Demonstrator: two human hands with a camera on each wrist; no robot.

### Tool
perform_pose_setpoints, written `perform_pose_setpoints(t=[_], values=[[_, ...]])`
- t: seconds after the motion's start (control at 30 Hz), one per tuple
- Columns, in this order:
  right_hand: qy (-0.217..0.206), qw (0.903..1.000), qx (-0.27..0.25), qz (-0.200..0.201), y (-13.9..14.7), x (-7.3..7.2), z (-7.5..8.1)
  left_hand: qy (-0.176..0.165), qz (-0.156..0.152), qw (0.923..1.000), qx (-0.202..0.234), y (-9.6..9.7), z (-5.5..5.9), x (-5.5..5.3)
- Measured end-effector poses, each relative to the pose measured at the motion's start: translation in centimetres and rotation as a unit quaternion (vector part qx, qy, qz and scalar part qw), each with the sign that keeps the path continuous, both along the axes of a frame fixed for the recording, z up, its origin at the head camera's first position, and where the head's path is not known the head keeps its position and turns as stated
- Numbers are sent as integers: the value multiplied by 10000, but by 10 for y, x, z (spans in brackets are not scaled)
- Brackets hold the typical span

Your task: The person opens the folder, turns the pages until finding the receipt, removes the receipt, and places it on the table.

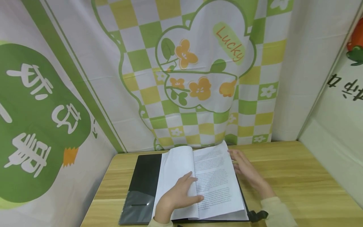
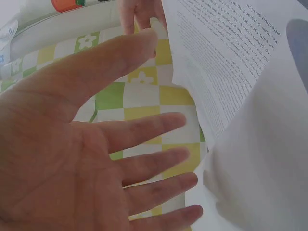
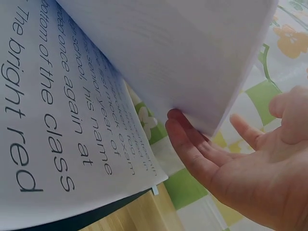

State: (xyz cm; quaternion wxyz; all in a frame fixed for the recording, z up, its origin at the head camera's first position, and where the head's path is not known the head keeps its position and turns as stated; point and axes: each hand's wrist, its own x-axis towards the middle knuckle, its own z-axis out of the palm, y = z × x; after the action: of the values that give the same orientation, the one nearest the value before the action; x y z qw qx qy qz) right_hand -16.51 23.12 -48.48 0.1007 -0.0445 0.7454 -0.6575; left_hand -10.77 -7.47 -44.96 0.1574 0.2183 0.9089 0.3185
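Observation:
A black folder [image 1: 146, 171] lies spread on the table, holding printed sheets. White, blank-looking pages [image 1: 174, 170] are turned over to its left side and bulge upward. On the right, a sheet of small print [image 1: 214, 183] stands partly raised from the pages under it. My left hand [image 1: 178, 197] is over the middle fold with its fingers spread and nothing in its palm. At the sheet's upper right edge is my right hand [image 1: 246, 167]. In the right wrist view, its fingers touch the raised sheet [image 3: 187, 53], thumb apart; beneath lies a page with larger print [image 3: 62, 115].
The wooden table [image 1: 292, 176] extends on both sides of the folder. A green, yellow and white checked cloth [image 1: 181, 126] hangs behind it, with printed white cloth walls to the left and right. A black strap [image 1: 257, 216] shows by the right sleeve [image 1: 276, 212].

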Motion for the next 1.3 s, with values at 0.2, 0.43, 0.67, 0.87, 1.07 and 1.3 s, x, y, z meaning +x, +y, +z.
perform_pose_setpoints(t=[0.2,0.43,0.67,0.87,1.07,1.3], values=[[-24,10000,-11,-72,-6,1,1,526,-199,9980,305,4,-5,-6],[62,10000,-56,-25,-10,4,6,884,-224,9941,580,8,-5,-6],[171,9997,-62,-148,-15,5,9,1237,-156,9884,867,11,-3,-7],[272,9992,-185,-221,-20,6,9,1239,-247,9865,1041,16,-7,-7],[233,9981,-540,-183,-31,10,12,1544,-500,9782,1296,23,-9,-5],[281,9987,-426,-92,-39,10,13,2221,-559,9574,1758,35,-5,-1]])
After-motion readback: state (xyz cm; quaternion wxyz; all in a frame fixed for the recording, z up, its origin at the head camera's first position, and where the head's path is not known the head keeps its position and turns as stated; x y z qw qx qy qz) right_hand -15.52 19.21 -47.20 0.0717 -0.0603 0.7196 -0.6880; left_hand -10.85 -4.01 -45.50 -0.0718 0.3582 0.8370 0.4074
